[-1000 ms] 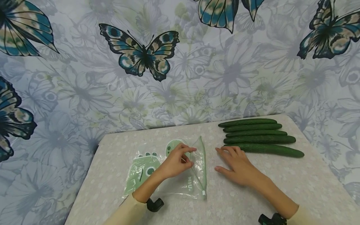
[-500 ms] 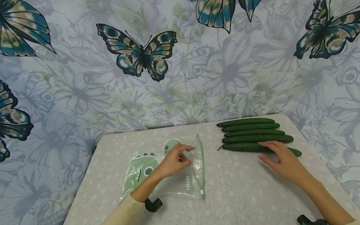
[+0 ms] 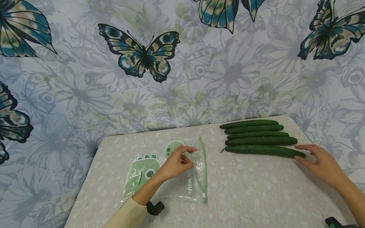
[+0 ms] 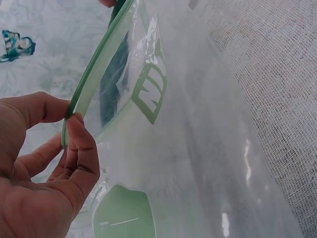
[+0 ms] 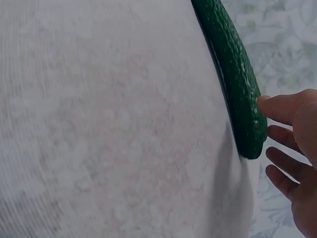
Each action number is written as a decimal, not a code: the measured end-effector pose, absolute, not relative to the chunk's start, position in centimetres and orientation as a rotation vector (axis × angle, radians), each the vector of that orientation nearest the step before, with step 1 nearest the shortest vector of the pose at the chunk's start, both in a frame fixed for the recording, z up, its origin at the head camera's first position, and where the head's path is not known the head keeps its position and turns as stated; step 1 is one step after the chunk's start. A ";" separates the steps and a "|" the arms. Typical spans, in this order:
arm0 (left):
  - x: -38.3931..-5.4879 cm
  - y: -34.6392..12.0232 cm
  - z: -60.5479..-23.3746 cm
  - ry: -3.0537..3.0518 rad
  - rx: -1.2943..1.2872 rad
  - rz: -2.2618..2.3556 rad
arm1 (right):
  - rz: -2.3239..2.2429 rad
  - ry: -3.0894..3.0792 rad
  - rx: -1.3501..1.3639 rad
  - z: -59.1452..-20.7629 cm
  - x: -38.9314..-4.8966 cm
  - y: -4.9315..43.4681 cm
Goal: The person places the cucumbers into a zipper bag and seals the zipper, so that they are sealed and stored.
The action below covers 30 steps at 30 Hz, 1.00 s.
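Observation:
My left hand (image 3: 176, 163) pinches the green-edged mouth of a clear zip bag (image 3: 188, 186). In the left wrist view, thumb and fingers (image 4: 81, 144) hold the green strip, and the bag's mouth stands parted. Green cartoon prints cover the bag, and a white slider (image 3: 203, 195) sits at the near end of its strip. On the right, several dark green cucumbers (image 3: 258, 140) lie side by side. My right hand (image 3: 322, 164) is at the right end of the nearest cucumber (image 3: 262, 150), thumb and forefinger spread either side of its tip. The right wrist view has the thumb at its skin.
A pale patterned cloth covers the table (image 3: 242, 190). Behind it hangs a floral backdrop (image 3: 228, 69) with large butterflies, close against the table's back edge. A black wrist camera (image 3: 155, 208) sits on the left wrist.
My right hand has moved right along the nearest cucumber, from its left end to its right end. The left hand and the bag keep their place, and the cucumbers lie as before.

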<state>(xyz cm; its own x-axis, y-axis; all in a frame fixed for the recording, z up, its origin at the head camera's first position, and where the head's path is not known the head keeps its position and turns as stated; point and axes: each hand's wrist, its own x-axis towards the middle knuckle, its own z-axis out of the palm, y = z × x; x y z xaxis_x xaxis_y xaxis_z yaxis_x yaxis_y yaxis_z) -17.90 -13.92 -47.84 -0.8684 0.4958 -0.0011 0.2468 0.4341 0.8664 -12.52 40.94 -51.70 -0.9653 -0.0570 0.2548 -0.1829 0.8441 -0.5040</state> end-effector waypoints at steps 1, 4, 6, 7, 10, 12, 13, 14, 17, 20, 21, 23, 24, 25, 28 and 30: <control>-17.9 -14.0 -47.9 2.435 0.643 1.409 | 0.805 -2.803 0.173 -51.8 -12.6 41.1; -17.9 -14.0 -48.1 2.426 0.651 1.431 | 0.852 -2.794 0.166 -52.4 -12.8 41.6; -17.9 -14.0 -48.1 2.420 0.653 1.440 | 0.865 -2.789 0.158 -52.7 -13.0 41.9; -17.9 -14.0 -48.1 2.416 0.655 1.447 | 0.872 -2.789 0.169 -52.8 -13.1 42.0; -17.9 -14.1 -48.0 2.415 0.658 1.443 | 0.860 -2.802 0.159 -53.2 -13.5 42.2; -17.9 -14.1 -48.0 2.419 0.658 1.439 | 0.852 -2.806 0.157 -53.4 -13.7 42.4; -17.9 -14.1 -47.9 2.421 0.659 1.437 | 0.861 -2.805 0.155 -53.5 -13.7 42.4; -17.9 -14.1 -47.9 2.423 0.660 1.435 | 0.867 -2.803 0.144 -53.6 -13.7 42.4; -17.8 -14.1 -47.8 2.427 0.655 1.432 | 0.902 -2.792 0.122 -53.7 -13.6 42.3; -17.8 -14.1 -47.9 2.424 0.653 1.431 | 0.938 -2.783 0.080 -53.6 -13.3 42.1; -17.8 -14.1 -47.9 2.423 0.653 1.430 | 0.959 -2.778 0.063 -53.5 -13.1 42.1; -17.9 -14.1 -47.9 2.424 0.655 1.428 | 1.018 -2.767 0.030 -53.3 -12.9 42.0; -17.9 -14.1 -47.9 2.425 0.656 1.427 | 1.063 -2.762 0.007 -53.2 -12.7 42.0; -17.9 -14.1 -47.9 2.427 0.656 1.426 | 1.106 -2.753 -0.020 -53.1 -12.6 42.0; -17.9 -14.1 -48.0 2.434 0.657 1.422 | 1.258 -2.731 -0.135 -52.9 -12.3 42.0; -17.9 -14.0 -47.9 2.432 0.658 1.423 | 1.350 -2.707 -0.225 -52.8 -12.2 42.1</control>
